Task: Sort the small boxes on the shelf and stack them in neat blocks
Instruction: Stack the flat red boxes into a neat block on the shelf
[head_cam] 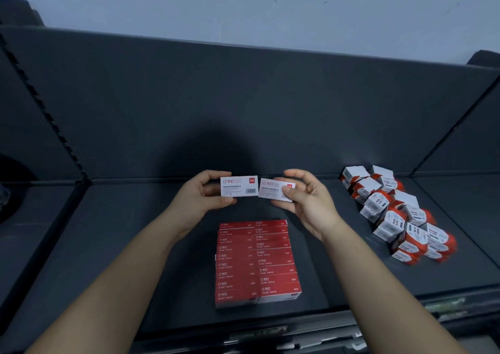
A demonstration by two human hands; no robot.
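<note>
Staple boxes: left hand (201, 192) pinches one (239, 186), right hand (305, 199) another (276, 189), long axes horizontal, white faces toward camera; small print unreadable

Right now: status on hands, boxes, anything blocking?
Left hand holds one white box; right hand holds another, both above the shelf. Red block neat below. Loose pile at right unsorted. Nothing in the way.

two white staple boxes (239, 186) held above red two-column block (257, 261); jumbled pile (397, 215) right.
</note>
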